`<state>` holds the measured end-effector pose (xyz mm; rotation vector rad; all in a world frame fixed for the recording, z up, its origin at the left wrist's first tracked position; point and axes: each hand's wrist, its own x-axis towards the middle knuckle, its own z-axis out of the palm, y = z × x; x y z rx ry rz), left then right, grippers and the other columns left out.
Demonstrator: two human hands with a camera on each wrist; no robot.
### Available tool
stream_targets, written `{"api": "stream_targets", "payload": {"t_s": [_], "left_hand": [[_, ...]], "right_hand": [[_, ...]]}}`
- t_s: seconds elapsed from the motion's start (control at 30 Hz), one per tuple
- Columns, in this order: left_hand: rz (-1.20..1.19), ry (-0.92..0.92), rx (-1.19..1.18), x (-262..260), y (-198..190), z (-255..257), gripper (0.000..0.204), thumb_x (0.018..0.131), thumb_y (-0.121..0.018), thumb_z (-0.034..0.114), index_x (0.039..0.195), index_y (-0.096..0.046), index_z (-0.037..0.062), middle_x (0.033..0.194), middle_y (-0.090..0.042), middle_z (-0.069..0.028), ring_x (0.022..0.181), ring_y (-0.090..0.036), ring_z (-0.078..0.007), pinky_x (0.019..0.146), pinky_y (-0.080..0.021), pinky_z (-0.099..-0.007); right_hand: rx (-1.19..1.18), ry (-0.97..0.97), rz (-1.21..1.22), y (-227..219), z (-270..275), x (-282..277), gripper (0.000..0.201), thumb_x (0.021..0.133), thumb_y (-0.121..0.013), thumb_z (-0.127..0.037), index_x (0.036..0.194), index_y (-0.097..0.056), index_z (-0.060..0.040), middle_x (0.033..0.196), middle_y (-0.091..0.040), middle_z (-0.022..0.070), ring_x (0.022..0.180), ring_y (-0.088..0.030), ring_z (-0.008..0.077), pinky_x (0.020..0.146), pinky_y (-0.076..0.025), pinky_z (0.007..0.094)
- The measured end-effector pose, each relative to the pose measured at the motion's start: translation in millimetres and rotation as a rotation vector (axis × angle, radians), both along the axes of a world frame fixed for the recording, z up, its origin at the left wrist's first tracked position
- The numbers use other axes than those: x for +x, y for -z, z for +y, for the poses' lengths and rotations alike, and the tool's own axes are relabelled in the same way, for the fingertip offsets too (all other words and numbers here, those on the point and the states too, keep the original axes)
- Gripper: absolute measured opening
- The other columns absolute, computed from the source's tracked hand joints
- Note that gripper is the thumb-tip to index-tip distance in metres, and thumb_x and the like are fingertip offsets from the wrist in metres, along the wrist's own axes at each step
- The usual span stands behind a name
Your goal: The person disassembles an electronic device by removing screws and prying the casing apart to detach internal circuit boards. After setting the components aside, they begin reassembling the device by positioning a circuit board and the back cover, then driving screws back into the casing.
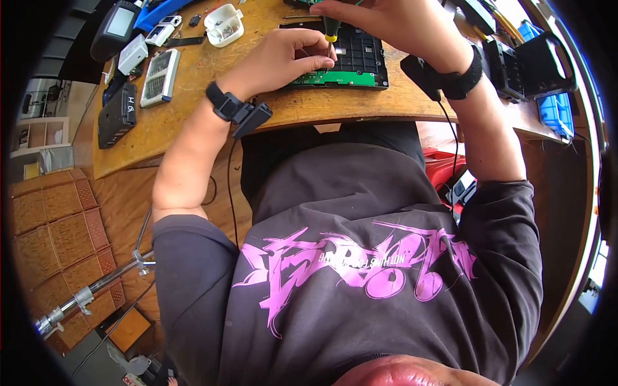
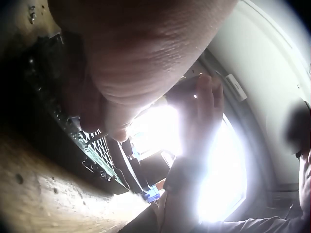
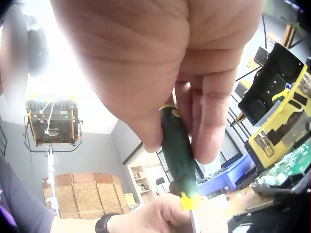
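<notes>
A black gridded panel (image 1: 360,55) lies on the wooden table with a green circuit strip (image 1: 351,78) along its near edge. The right hand (image 1: 399,22) grips a screwdriver (image 1: 331,27) by its dark green handle, yellow collar at the bottom, shaft pointing down to the strip. In the right wrist view thumb and fingers of the right hand (image 3: 160,63) pinch that handle (image 3: 179,145). The left hand (image 1: 283,59) pinches near the shaft just above the strip; its fingertips partly hide the tip. In the left wrist view the left hand (image 2: 141,58) is dark and hides the contact.
On the table's left are a white case (image 1: 224,26), a clear-lidded box (image 1: 159,77), a black box (image 1: 117,116) and small devices. A black device (image 1: 505,69) and blue bins (image 1: 555,116) stand at the right. Cables hang from both wrist cameras.
</notes>
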<state>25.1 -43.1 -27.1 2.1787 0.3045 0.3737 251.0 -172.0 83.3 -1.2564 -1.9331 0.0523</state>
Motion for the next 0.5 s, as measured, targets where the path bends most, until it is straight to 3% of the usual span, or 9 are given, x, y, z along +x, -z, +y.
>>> {"api": "stream_targets", "payload": {"t_s": [0.07,0.13,0.23,0.27,0.3,0.37,0.4,0.5], "left_hand": [[-0.052,-0.01,0.036,-1,0,-5,0.014,0.112,-0.077,0.011,0.117,-0.079,-0.0012,0.111,-0.082,-0.0051,0.098,-0.075,-0.0133,0.091,-0.06,-0.0317],[-0.048,-0.015,0.142,-2,-3,-11,0.013,0.111,-0.077,0.011,0.117,-0.079,-0.0008,0.11,-0.081,-0.0057,0.099,-0.075,-0.0156,0.092,-0.06,-0.0326],[-0.052,-0.029,0.241,-4,-1,-15,0.014,0.111,-0.075,0.013,0.118,-0.08,0.001,0.109,-0.079,-0.0085,0.101,-0.076,-0.022,0.094,-0.059,-0.0357],[-0.061,-0.036,0.234,-5,-1,-15,0.016,0.111,-0.073,0.014,0.119,-0.081,0.0023,0.109,-0.079,-0.0106,0.103,-0.077,-0.0261,0.094,-0.059,-0.0377],[-0.062,-0.032,0.244,-6,-1,-18,0.016,0.111,-0.073,0.014,0.119,-0.081,0.0023,0.109,-0.079,-0.0106,0.103,-0.077,-0.0261,0.094,-0.059,-0.0377],[-0.039,-0.102,0.279,-7,2,-25,0.014,0.113,-0.072,0.011,0.118,-0.08,0.0003,0.11,-0.079,-0.0075,0.103,-0.074,-0.0204,0.095,-0.059,-0.0342],[-0.037,-0.108,0.284,-7,6,-25,0.015,0.114,-0.071,0.011,0.121,-0.08,0.0007,0.112,-0.08,-0.0074,0.106,-0.074,-0.0198,0.096,-0.059,-0.0343],[-0.07,-0.126,0.228,-7,11,-31,0.016,0.115,-0.07,0.011,0.124,-0.08,0.0014,0.114,-0.081,-0.0079,0.107,-0.075,-0.0192,0.097,-0.059,-0.0344]], "right_hand": [[0.065,0.011,-0.058,0,-1,3,0.027,0.098,-0.09,-0.01,0.108,-0.069,0.0034,0.093,-0.08,0.0148,0.082,-0.081,0.0226,0.073,-0.064,0.0359],[0.03,-0.163,0.061,-4,-3,6,0.025,0.098,-0.088,-0.009,0.112,-0.072,0.0037,0.091,-0.079,0.0174,0.082,-0.081,0.0263,0.073,-0.064,0.0392],[-0.089,-0.097,0.012,-14,-3,9,0.026,0.097,-0.088,-0.01,0.115,-0.074,0.004,0.091,-0.079,0.0188,0.085,-0.081,0.0278,0.074,-0.064,0.0411],[-0.121,-0.094,0.043,-10,-4,7,0.025,0.101,-0.085,-0.014,0.115,-0.075,0.0047,0.093,-0.08,0.0221,0.085,-0.081,0.0337,0.077,-0.064,0.044],[-0.112,-0.09,0.042,-6,-2,7,0.025,0.101,-0.085,-0.014,0.115,-0.075,0.0047,0.093,-0.08,0.0221,0.085,-0.081,0.0337,0.077,-0.064,0.044],[0.056,-0.134,-0.161,-2,3,9,0.025,0.104,-0.08,-0.016,0.117,-0.077,0.0051,0.098,-0.08,0.0253,0.088,-0.08,0.0416,0.081,-0.064,0.0472],[-0.038,-0.223,-0.216,-9,5,14,0.026,0.105,-0.076,-0.017,0.12,-0.079,0.0049,0.101,-0.08,0.027,0.092,-0.078,0.0479,0.084,-0.064,0.0495],[-0.175,-0.246,-0.144,-11,-2,8,0.026,0.104,-0.074,-0.014,0.122,-0.078,0.0045,0.101,-0.08,0.0273,0.095,-0.079,0.0465,0.086,-0.064,0.0501]]}}
